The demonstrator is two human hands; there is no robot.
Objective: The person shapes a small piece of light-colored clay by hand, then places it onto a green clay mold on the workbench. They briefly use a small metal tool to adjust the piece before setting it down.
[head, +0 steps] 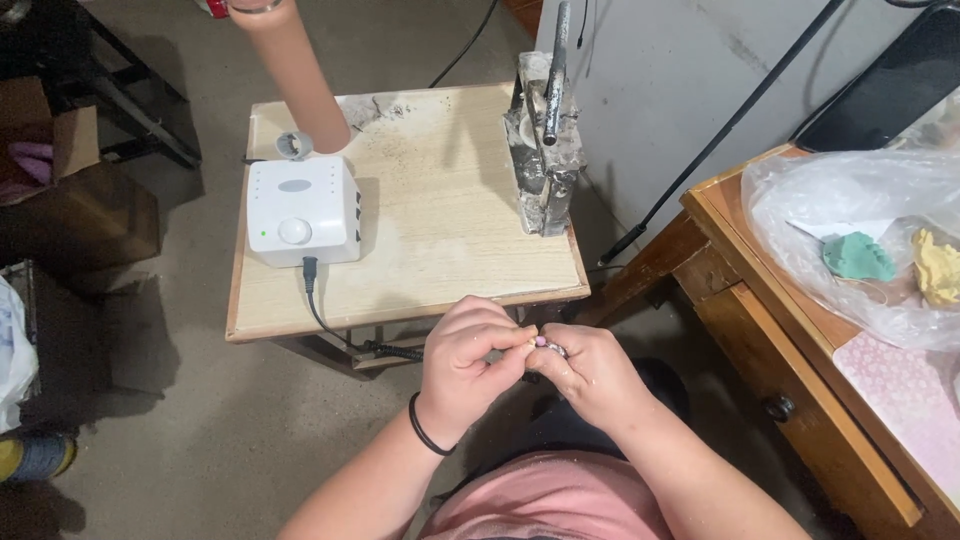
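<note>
Below small wooden table (430, 230), tiny pinkish piece (541, 342) crosswise between hands' fingers (505, 340).

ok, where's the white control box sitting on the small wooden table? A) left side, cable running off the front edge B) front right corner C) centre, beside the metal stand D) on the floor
A: the white control box sits on the left side of the small wooden table, and its black cable drops over the front edge.

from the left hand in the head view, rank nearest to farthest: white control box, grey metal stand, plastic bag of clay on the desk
1. White control box, up and left of the left hand on the small table.
2. Grey metal stand, up and right, at the table's back edge.
3. Plastic bag of clay, far right on the wooden desk.
</note>
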